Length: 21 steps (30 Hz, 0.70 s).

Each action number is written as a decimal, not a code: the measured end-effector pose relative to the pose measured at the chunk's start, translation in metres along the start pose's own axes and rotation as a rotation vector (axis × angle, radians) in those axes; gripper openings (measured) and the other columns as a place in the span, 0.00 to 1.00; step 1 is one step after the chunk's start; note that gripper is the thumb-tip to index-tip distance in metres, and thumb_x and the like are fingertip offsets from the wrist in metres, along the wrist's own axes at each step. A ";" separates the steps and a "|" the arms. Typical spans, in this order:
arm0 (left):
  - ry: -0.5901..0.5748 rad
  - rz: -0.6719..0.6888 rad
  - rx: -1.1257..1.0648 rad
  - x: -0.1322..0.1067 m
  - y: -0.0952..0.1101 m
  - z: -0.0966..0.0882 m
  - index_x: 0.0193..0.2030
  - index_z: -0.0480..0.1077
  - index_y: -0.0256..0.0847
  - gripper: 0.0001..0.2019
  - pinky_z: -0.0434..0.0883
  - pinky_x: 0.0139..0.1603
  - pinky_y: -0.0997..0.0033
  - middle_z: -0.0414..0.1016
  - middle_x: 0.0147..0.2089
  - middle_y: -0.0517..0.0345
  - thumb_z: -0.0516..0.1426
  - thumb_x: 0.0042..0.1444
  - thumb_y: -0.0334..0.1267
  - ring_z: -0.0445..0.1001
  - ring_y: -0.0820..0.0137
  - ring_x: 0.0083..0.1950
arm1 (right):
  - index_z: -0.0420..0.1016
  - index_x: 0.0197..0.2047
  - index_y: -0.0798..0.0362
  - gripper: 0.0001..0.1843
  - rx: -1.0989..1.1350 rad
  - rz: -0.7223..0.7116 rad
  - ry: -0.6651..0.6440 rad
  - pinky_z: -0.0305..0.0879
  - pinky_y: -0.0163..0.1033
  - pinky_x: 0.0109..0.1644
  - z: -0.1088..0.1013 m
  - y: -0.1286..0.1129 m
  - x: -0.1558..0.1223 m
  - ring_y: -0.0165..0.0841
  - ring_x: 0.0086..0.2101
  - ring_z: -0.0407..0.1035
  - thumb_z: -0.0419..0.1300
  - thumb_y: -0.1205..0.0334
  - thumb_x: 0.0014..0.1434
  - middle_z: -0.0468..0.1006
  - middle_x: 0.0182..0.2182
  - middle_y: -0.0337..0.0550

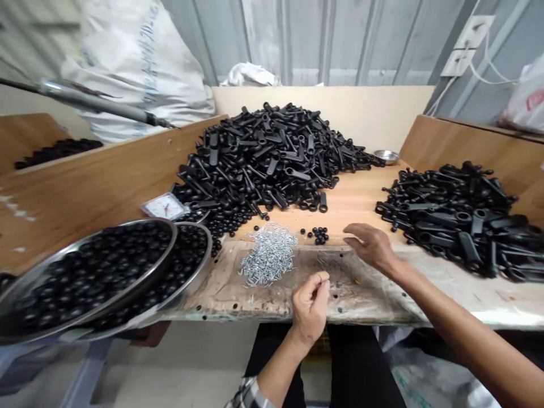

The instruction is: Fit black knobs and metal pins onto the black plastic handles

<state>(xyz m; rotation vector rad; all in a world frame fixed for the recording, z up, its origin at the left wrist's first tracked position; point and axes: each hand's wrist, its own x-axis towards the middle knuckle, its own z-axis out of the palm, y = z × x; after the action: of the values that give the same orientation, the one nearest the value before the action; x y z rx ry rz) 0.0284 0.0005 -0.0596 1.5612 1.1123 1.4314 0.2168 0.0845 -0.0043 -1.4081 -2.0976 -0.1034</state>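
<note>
Two handle piles, big one (272, 153) at back, smaller one (459, 221) on my right; two basins (174, 233) of black balls; one pin heap (268, 255); one small bowl (386, 156). Loose balls (319, 235): black, round, shiny, clustered right of the silver pins. My right hand (370, 245), half open, looks empty, near them; left hand (311, 303) curled nearly closed, can't tell what's inside

Bare desk (356, 195) leaves a lane straight ahead of the right hand (370, 245), between the large heap (272, 153) and the smaller heap (461, 221). Pins (271, 255) block forward-left of the left hand (312, 306).
</note>
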 end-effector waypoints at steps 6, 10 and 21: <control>-0.028 -0.074 -0.136 -0.003 -0.001 -0.004 0.36 0.69 0.38 0.09 0.64 0.29 0.77 0.64 0.22 0.62 0.50 0.57 0.36 0.65 0.77 0.24 | 0.74 0.37 0.52 0.11 -0.102 -0.210 -0.359 0.58 0.34 0.37 0.062 -0.099 0.094 0.33 0.39 0.68 0.51 0.67 0.55 0.76 0.35 0.44; -0.054 -0.056 -0.173 -0.002 -0.004 -0.007 0.35 0.69 0.38 0.09 0.63 0.30 0.76 0.63 0.21 0.61 0.48 0.56 0.36 0.65 0.75 0.24 | 0.75 0.41 0.49 0.14 -0.160 -0.156 -0.492 0.56 0.35 0.36 0.103 -0.127 0.146 0.36 0.40 0.68 0.51 0.66 0.54 0.76 0.39 0.45; -0.076 -0.137 -0.301 0.003 0.003 -0.020 0.29 0.69 0.40 0.08 0.62 0.29 0.72 0.60 0.19 0.60 0.50 0.53 0.34 0.62 0.72 0.23 | 0.69 0.51 0.45 0.22 -0.122 0.017 -0.531 0.58 0.35 0.35 0.161 -0.129 0.183 0.39 0.38 0.70 0.54 0.65 0.51 0.77 0.38 0.45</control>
<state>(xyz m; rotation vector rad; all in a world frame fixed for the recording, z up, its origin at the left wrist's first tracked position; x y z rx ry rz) 0.0093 0.0021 -0.0538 1.2912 0.8937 1.3646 -0.0117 0.2393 -0.0073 -1.6620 -2.5376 0.1724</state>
